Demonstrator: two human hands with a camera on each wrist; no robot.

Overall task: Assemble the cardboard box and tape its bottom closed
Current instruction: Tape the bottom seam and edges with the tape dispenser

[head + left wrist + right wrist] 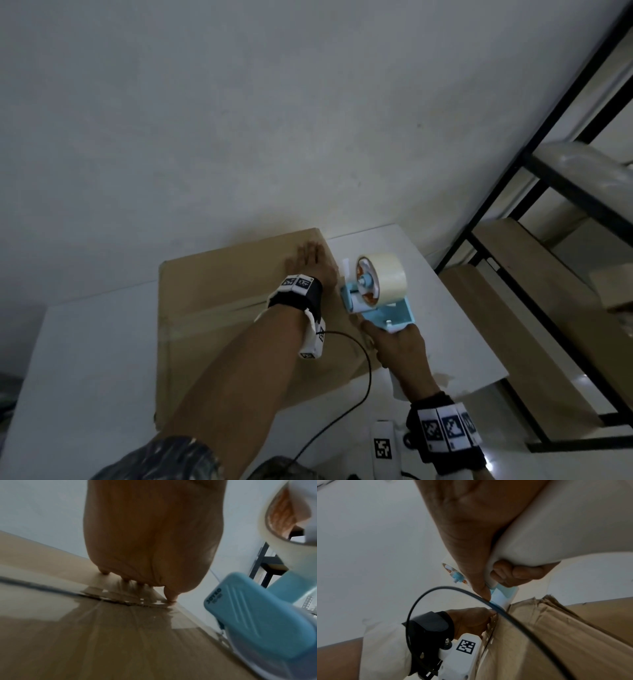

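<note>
Nearest the wearer, the right hand point(399, 349) is wrapped round the white handle of the tape dispenser point(376, 298), fingers curled under the grip and the thumb laid along it. Ahead of that hand the dispenser's blue frame and its tape roll point(382, 274) sit at the right edge of the cardboard box point(219, 329), just beside the left wrist. A black cable point(359, 346) loops between the two wrists.

Further out, the left hand point(313, 265) is laid flat on the box top, fingers straight and fingertips point(169, 596) pressed down at the far right corner; nothing is gripped. Under and behind that hand a glossy strip of tape point(130, 616) is seen running along the centre seam point(219, 306), which appears closed. The box rests on a white table point(85, 342).

The step in hand looks to be finishing the strip at the box edge. It would be done well if the flaps were kept pinned by the flat hand, the dispenser were tilted so its blade bites, and the tail were carried over the edge and smoothed. The cable should be kept off the sticky side.
</note>
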